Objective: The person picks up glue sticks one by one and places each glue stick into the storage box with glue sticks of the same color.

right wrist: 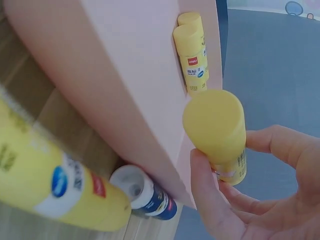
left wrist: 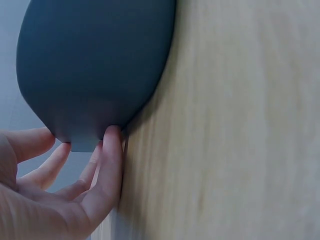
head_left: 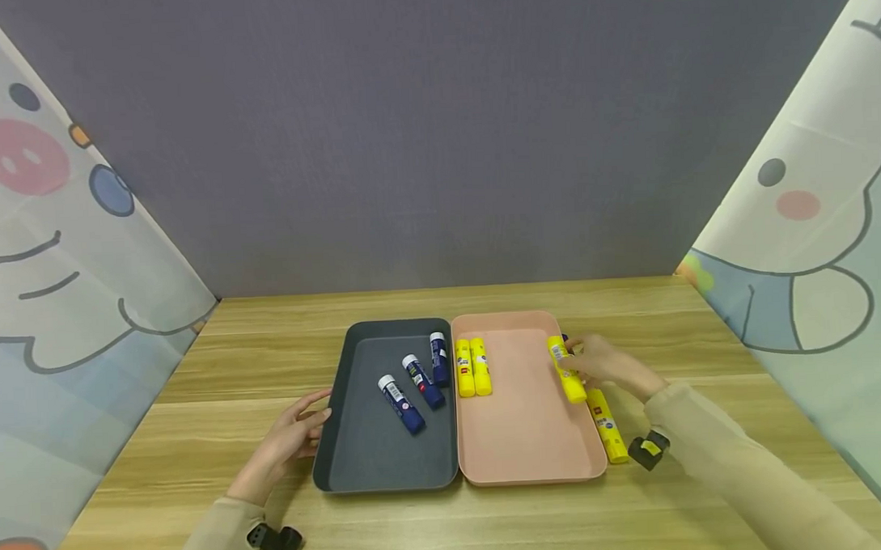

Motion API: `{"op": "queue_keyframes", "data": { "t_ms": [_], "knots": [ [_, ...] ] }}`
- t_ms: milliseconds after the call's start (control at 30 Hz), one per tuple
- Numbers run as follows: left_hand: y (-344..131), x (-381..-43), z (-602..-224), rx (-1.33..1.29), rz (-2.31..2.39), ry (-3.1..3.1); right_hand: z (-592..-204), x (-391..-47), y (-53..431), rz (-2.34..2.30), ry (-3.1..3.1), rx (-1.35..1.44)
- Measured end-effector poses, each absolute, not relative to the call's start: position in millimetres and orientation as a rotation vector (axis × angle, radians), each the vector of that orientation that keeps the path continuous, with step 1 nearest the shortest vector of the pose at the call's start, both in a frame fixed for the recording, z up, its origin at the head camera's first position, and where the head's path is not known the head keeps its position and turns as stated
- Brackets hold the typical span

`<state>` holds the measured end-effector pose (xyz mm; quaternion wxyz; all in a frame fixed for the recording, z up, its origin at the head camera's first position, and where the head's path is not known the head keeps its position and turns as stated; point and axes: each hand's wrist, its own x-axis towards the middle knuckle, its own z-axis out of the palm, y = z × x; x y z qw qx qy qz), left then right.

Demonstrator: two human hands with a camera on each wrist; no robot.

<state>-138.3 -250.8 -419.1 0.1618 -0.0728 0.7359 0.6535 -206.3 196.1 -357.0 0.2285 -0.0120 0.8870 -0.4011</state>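
My right hand (head_left: pixel 605 361) pinches a yellow glue stick (head_left: pixel 567 372) between thumb and fingers, over the right rim of the pink tray (head_left: pixel 529 434). In the right wrist view, this glue stick (right wrist: pixel 216 125) is tilted with one round end toward the camera. Two yellow glue sticks (head_left: pixel 481 367) lie side by side along the pink tray's left wall. My left hand (head_left: pixel 293 430) touches the outer left side of the dark grey tray (head_left: pixel 374 471) with its fingertips. Several blue glue sticks (head_left: pixel 401 404) with white ends lie inside that tray.
Right of the pink tray, another yellow glue stick (head_left: pixel 608 427) lies on the wooden table (head_left: pixel 391 528). Beyond it is a blue glue stick (right wrist: pixel 161 202), mostly hidden by my right hand in the head view. The two trays stand side by side. A grey panel (head_left: pixel 436 146) rises behind.
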Motion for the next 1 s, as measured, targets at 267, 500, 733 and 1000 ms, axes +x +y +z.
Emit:
{"op": "queue_keyframes", "data": {
  "t_ms": [267, 500, 733, 1000],
  "knots": [
    [-251.2, -138.6, -419.2, -0.217, 1.862, 2.109, -356.5, -218.5, 183.0, -1.154, 2.377, -0.020],
    [-250.8, -138.9, -419.2, -0.222, 1.858, 2.111, -361.4, -227.8, 172.2, -1.140, 2.409, -0.038],
    [-250.8, -139.0, -419.4, -0.218, 1.858, 2.107, -365.2, -234.2, 161.2, -1.105, 2.424, -0.082],
    [-250.7, -137.7, -418.9, -0.223, 1.857, 2.114, -371.5, -240.1, 150.4, -1.079, 2.420, -0.019]
  ]
}}
